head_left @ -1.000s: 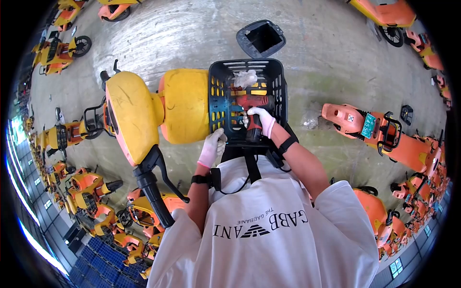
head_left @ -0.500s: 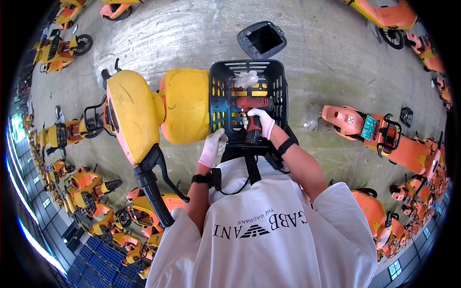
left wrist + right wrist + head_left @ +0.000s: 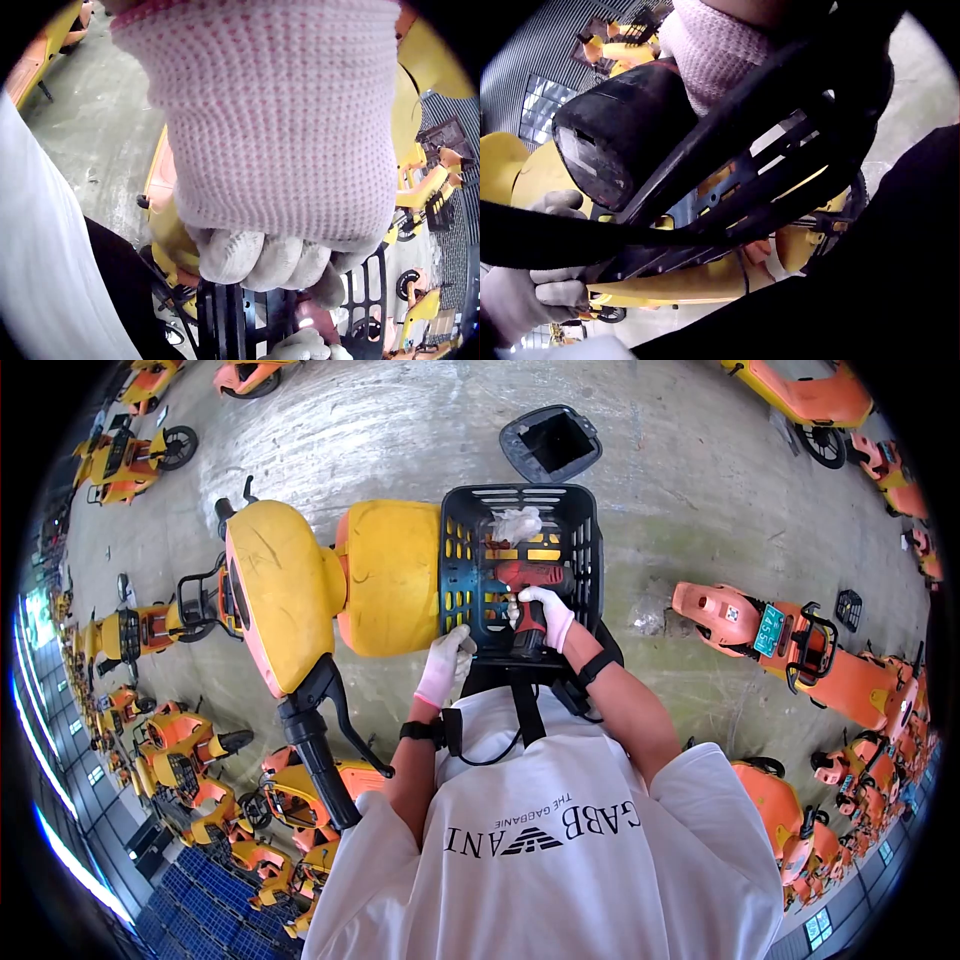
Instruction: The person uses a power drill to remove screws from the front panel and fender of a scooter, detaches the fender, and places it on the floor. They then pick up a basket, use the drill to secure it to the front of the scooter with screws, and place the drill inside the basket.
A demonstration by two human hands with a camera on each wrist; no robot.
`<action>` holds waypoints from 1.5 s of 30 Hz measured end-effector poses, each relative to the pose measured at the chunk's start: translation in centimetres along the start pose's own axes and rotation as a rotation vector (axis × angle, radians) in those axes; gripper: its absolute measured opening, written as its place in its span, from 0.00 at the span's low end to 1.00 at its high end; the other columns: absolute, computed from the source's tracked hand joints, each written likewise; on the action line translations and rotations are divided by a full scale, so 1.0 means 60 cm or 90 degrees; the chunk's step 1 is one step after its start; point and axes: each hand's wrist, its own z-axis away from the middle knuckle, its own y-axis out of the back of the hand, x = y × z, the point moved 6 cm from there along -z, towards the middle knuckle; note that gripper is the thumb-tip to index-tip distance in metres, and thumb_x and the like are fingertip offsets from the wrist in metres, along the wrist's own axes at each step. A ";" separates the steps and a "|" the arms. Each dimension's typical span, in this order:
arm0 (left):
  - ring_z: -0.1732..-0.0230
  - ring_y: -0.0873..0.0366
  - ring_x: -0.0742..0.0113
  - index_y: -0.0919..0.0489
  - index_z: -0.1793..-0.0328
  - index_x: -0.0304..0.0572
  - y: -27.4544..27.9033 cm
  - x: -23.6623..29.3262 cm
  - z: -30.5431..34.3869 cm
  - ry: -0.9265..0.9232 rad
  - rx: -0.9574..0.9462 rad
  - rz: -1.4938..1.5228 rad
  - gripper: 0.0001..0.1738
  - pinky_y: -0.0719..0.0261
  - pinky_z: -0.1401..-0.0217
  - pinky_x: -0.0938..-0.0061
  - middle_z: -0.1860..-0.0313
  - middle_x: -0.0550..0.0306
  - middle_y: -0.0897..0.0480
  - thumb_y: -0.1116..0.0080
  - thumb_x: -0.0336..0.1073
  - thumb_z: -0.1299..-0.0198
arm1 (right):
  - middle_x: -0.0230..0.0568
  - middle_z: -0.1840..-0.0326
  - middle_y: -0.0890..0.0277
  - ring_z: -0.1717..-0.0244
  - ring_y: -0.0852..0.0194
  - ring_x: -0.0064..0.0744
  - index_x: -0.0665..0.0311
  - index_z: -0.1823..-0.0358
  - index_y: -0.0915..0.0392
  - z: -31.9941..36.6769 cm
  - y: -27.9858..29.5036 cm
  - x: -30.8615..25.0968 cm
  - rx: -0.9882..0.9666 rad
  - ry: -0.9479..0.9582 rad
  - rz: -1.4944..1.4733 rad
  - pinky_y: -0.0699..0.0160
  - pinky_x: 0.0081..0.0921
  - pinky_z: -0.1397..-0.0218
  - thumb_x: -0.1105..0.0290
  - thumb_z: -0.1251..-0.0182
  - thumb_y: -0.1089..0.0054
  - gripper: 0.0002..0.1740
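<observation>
In the head view, my gloved right hand [image 3: 543, 614] grips the handle of a red and black cordless power drill [image 3: 528, 574]. The drill lies over the inside of a black plastic basket [image 3: 590, 550], its nose toward the yellow bike body. Its black battery base [image 3: 596, 169] shows large in the right wrist view, above the basket's rim. My gloved left hand [image 3: 443, 666] holds the basket's near left corner, fingers curled at the rim. Those curled fingers [image 3: 277, 262] show in the left wrist view, with part of the red drill beyond them. A crumpled white wad [image 3: 515, 524] lies in the basket.
The basket joins a yellow bike [image 3: 390, 580] whose handlebar grip [image 3: 320, 755] reaches back by my left arm. A black hollow bin-like part [image 3: 552, 445] lies on the concrete floor beyond. An orange bike [image 3: 740, 622] lies to the right, and several more line both sides.
The bike and basket sit slightly farther right in the head view. Both hands keep their holds, and the drill stays in nearly the same place in the basket.
</observation>
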 end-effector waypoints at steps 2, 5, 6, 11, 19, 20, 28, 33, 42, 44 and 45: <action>0.93 0.52 0.81 0.30 0.77 0.45 0.002 -0.002 -0.003 0.004 0.004 0.004 0.19 0.56 0.91 0.82 0.91 0.73 0.46 0.51 0.49 0.39 | 0.38 0.74 0.26 0.74 0.26 0.32 0.64 0.64 0.27 0.008 -0.008 -0.005 0.007 0.000 0.011 0.23 0.28 0.66 0.70 0.47 0.48 0.09; 0.93 0.51 0.81 0.30 0.77 0.45 0.001 -0.001 -0.002 -0.003 0.006 0.003 0.19 0.56 0.91 0.82 0.91 0.73 0.46 0.51 0.49 0.39 | 0.37 0.74 0.26 0.75 0.26 0.32 0.64 0.66 0.26 0.002 0.001 -0.005 0.026 0.008 0.073 0.24 0.28 0.67 0.71 0.49 0.46 0.08; 0.93 0.51 0.81 0.30 0.77 0.45 -0.001 0.000 -0.003 -0.003 0.007 0.002 0.19 0.56 0.91 0.82 0.91 0.73 0.46 0.51 0.49 0.39 | 0.36 0.74 0.25 0.75 0.25 0.32 0.63 0.67 0.25 -0.001 0.005 -0.011 0.039 0.017 0.125 0.25 0.28 0.68 0.71 0.51 0.44 0.08; 0.95 0.50 0.80 0.29 0.77 0.42 0.005 -0.010 -0.014 0.003 0.021 0.023 0.20 0.53 0.92 0.82 0.93 0.72 0.44 0.50 0.48 0.39 | 0.36 0.75 0.25 0.76 0.25 0.30 0.63 0.68 0.25 0.001 0.000 -0.019 0.032 -0.004 0.158 0.25 0.27 0.68 0.72 0.51 0.43 0.07; 0.95 0.49 0.79 0.29 0.78 0.42 0.006 -0.017 -0.018 0.006 0.122 -0.003 0.21 0.53 0.93 0.80 0.92 0.72 0.43 0.49 0.49 0.40 | 0.36 0.73 0.27 0.73 0.26 0.32 0.63 0.64 0.28 0.004 -0.007 -0.020 0.001 -0.096 0.018 0.25 0.29 0.68 0.72 0.49 0.46 0.09; 0.95 0.49 0.79 0.29 0.78 0.41 0.007 -0.016 -0.018 0.006 0.138 -0.006 0.21 0.53 0.93 0.80 0.92 0.71 0.43 0.49 0.49 0.40 | 0.36 0.73 0.27 0.73 0.26 0.32 0.63 0.64 0.28 0.005 -0.010 -0.020 -0.001 -0.099 0.017 0.25 0.29 0.68 0.72 0.49 0.46 0.09; 0.95 0.47 0.78 0.28 0.78 0.42 0.011 -0.019 -0.022 0.022 0.201 -0.039 0.21 0.51 0.93 0.79 0.93 0.71 0.41 0.49 0.49 0.40 | 0.38 0.75 0.26 0.75 0.26 0.33 0.64 0.67 0.28 0.003 -0.013 -0.020 0.007 -0.059 0.114 0.24 0.28 0.67 0.73 0.49 0.45 0.07; 0.95 0.49 0.79 0.29 0.80 0.45 0.005 -0.011 -0.017 0.036 0.199 -0.044 0.20 0.53 0.93 0.80 0.92 0.72 0.43 0.48 0.50 0.41 | 0.39 0.73 0.26 0.71 0.25 0.34 0.64 0.66 0.27 -0.004 -0.015 -0.015 -0.032 -0.098 -0.014 0.24 0.29 0.63 0.71 0.48 0.47 0.08; 0.94 0.46 0.79 0.24 0.72 0.38 0.010 -0.010 -0.030 0.101 0.170 -0.086 0.21 0.52 0.92 0.80 0.91 0.70 0.39 0.50 0.50 0.38 | 0.39 0.73 0.26 0.74 0.26 0.35 0.62 0.67 0.30 -0.010 -0.002 -0.005 0.027 -0.117 -0.009 0.23 0.33 0.66 0.73 0.47 0.47 0.06; 0.91 0.49 0.81 0.26 0.58 0.36 -0.005 0.006 -0.031 0.042 0.155 -0.152 0.21 0.52 0.90 0.84 0.88 0.72 0.43 0.51 0.50 0.36 | 0.39 0.74 0.26 0.74 0.26 0.35 0.62 0.68 0.30 -0.009 -0.004 -0.002 0.031 -0.131 -0.051 0.22 0.35 0.66 0.73 0.48 0.46 0.05; 0.91 0.49 0.81 0.26 0.58 0.36 -0.007 0.005 -0.035 0.044 0.157 -0.154 0.21 0.52 0.90 0.84 0.88 0.72 0.43 0.51 0.50 0.36 | 0.39 0.75 0.26 0.74 0.26 0.36 0.62 0.69 0.30 -0.012 -0.002 -0.001 0.023 -0.112 -0.012 0.22 0.35 0.66 0.73 0.48 0.46 0.05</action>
